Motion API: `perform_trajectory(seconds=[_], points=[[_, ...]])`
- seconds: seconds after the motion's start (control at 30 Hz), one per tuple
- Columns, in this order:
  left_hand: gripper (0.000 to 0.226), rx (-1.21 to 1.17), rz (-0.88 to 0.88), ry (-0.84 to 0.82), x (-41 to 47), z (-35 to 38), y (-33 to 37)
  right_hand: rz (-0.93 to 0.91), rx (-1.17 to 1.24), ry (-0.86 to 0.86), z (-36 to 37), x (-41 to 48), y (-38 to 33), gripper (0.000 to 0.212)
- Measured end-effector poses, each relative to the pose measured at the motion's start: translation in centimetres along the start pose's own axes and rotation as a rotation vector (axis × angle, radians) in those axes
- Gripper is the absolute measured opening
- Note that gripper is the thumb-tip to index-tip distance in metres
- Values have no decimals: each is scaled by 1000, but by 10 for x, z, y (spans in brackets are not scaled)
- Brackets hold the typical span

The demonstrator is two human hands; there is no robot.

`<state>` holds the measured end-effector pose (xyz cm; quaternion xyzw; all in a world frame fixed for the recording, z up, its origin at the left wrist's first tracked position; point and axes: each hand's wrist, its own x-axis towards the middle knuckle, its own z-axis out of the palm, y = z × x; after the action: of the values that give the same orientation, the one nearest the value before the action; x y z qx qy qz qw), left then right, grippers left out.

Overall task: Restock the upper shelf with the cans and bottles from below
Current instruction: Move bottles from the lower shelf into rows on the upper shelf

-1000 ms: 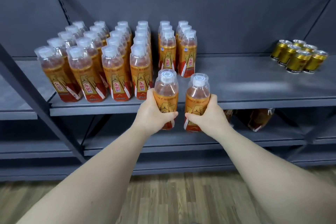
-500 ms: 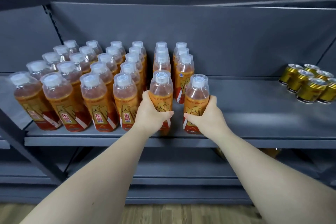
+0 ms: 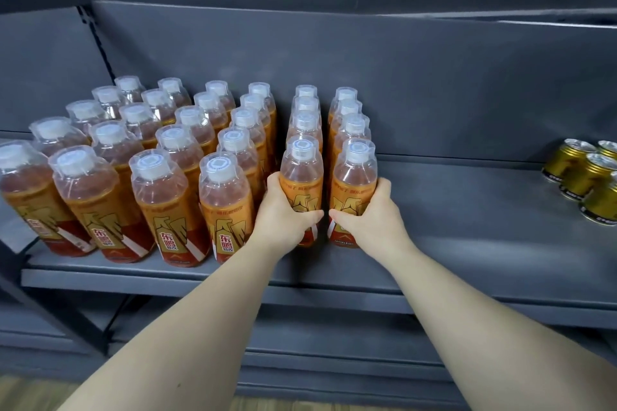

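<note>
Two bottles (image 3: 302, 177) upright at the upper shelf (image 3: 467, 210) front; left hand (image 3: 283, 213) grips one, right hand (image 3: 367, 213) the other, rows directly behind.

Soft, even light, faint sheen on bottle caps (image 3: 218, 165), wide-angle bowing at edges.
</note>
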<state>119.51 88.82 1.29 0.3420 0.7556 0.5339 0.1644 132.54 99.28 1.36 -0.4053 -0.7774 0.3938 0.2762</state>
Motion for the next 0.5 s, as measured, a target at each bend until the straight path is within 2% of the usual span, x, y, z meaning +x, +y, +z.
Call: perform_trajectory(seconds=[0.5], points=[[91,7,-15,19,21,11,-10,6,34,22,-1,19,11,82]])
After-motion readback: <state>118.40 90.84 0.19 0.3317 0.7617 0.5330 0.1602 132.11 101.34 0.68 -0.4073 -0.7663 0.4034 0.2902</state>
